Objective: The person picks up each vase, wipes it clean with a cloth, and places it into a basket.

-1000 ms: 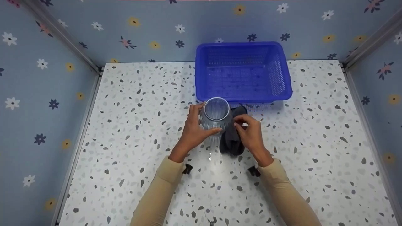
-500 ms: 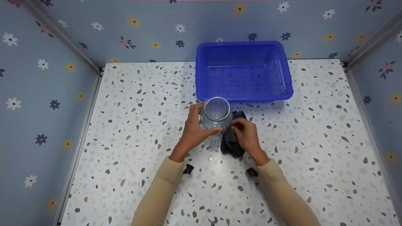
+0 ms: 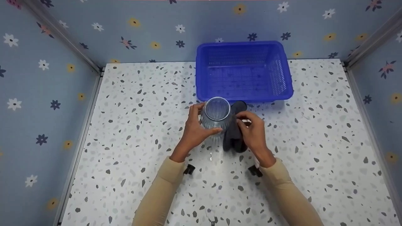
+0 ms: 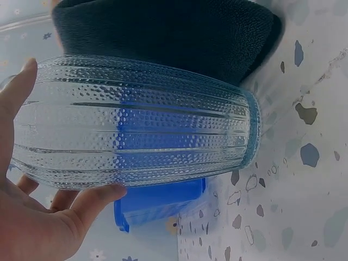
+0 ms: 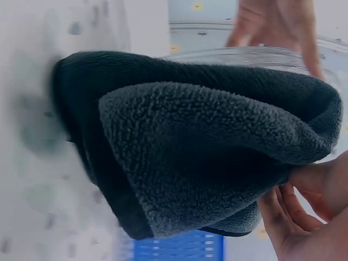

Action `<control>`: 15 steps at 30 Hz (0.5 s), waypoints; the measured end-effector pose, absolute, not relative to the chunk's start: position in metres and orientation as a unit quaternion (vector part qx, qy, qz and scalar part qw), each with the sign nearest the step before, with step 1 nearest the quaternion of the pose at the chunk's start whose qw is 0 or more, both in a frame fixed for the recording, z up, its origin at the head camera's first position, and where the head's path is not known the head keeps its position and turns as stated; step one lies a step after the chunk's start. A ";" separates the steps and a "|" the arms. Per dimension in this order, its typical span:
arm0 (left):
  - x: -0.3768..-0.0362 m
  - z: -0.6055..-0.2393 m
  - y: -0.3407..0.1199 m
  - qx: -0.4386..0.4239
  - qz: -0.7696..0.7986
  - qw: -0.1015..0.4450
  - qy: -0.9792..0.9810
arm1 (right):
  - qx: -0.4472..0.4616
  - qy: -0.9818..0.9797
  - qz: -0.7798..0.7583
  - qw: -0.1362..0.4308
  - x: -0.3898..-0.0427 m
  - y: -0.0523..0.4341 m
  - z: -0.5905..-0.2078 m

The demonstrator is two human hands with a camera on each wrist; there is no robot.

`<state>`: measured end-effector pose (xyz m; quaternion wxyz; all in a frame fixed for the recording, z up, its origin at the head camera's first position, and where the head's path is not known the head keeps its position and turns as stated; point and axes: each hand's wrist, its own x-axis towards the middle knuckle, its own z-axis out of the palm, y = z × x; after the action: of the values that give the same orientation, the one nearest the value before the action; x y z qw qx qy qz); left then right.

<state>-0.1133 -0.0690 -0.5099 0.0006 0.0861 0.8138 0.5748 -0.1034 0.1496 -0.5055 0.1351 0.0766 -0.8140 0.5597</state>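
Note:
A clear ribbed glass vase (image 3: 216, 117) stands upright on the speckled table, its round mouth facing up. My left hand (image 3: 194, 128) grips it around the upper part, thumb on the near side and fingers on the far side. In the left wrist view the vase (image 4: 141, 122) shows a dimpled, ribbed wall narrowing toward its base. My right hand (image 3: 253, 131) pinches a dark grey cloth (image 3: 234, 135) against the vase's right side. Folded and fuzzy, the cloth (image 5: 185, 147) hangs from thumb and fingers in the right wrist view and hides most of the glass there.
A blue plastic basket (image 3: 243, 100) with slotted walls sits just behind the vase, near the flowered back wall (image 3: 207, 18). Flowered panels also border the speckled tabletop (image 3: 135, 103) on the left and right.
My right hand drew in toward the vase and down with the cloth, then moved back out and up along its side. The left hand and vase have stayed in place.

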 end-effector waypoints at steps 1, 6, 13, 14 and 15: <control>-0.114 -0.510 -0.069 0.087 0.576 0.001 0.813 | 0.083 -0.816 0.555 0.141 -0.103 0.149 -0.501; -0.115 -0.511 -0.069 0.093 0.576 -0.004 0.813 | 0.111 -0.820 0.535 0.169 -0.106 0.145 -0.482; -0.114 -0.510 -0.069 0.094 0.568 -0.004 0.817 | 0.115 -0.833 0.518 0.156 -0.106 0.142 -0.466; -0.114 -0.509 -0.069 0.093 0.569 -0.004 0.817 | 0.114 -0.833 0.520 0.148 -0.106 0.142 -0.465; -0.114 -0.509 -0.070 0.092 0.569 -0.005 0.817 | 0.114 -0.833 0.524 0.139 -0.105 0.143 -0.465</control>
<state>-0.1136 -0.0695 -0.5095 -0.0045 0.0925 0.8171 0.5690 -0.1053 0.1428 -0.4648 0.1394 0.1138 -0.8327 0.5237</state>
